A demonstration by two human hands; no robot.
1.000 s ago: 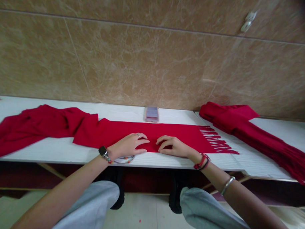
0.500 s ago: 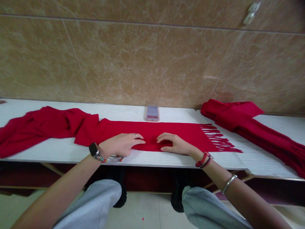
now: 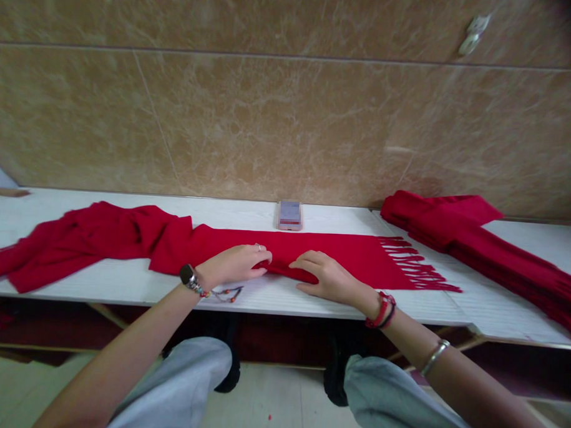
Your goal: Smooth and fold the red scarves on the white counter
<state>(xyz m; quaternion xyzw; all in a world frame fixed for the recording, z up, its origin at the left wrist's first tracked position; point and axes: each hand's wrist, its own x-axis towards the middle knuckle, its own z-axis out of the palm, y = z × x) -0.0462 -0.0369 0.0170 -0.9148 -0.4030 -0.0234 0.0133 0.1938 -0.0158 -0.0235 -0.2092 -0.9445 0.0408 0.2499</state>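
A red scarf lies lengthwise along the white bench top, flat on the right with a fringed end and bunched up on the left. My left hand has its fingers curled round the scarf's near edge, and the fingertips are partly hidden. Facing it, my right hand holds the same edge between thumb and fingers. Between the two hands the edge is slightly raised and creased.
A phone lies behind the scarf, near the marble-patterned wall. More folded red scarves rest at the right, reaching over the front edge. Dark open shelves sit under the top, above my knees.
My left hand's fingers have gone from stretched out to curled on the scarf's near edge. The right thumb has dropped to that edge, which has risen a little. The view has shifted slightly.
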